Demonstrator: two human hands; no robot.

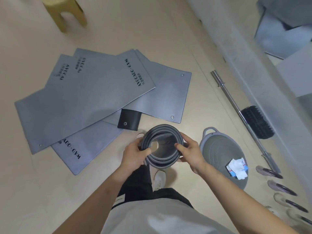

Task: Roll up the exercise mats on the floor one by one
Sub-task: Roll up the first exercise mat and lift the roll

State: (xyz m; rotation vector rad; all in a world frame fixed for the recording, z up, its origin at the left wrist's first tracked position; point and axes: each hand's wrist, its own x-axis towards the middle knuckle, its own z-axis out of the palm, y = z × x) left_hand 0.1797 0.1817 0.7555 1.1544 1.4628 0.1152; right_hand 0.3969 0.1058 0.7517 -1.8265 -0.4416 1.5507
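While both hands, the left hand and right hand, gripped one rolled mat, several flat mats lay unrolled on the floor.

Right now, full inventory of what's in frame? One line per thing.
rolled mat: 1, grey, held end-on in both hands, above the floor
flat mats: several, overlapping, exact count unclear, grey with black lettering, on the floor at left
black mat corner: 1, with an eyelet, showing from under the pile
stool: 1, yellow, top left
barbell bar: 1, silver, on the floor at right
balance dome: 1, grey, right of the hands
packets: a few, white, red and blue, on the dome
black brush-like thing: 1, beside the bar
discs: a row, lower right
shoe: 1, white
left hand: grips the roll's left rim
right hand: grips its right rim
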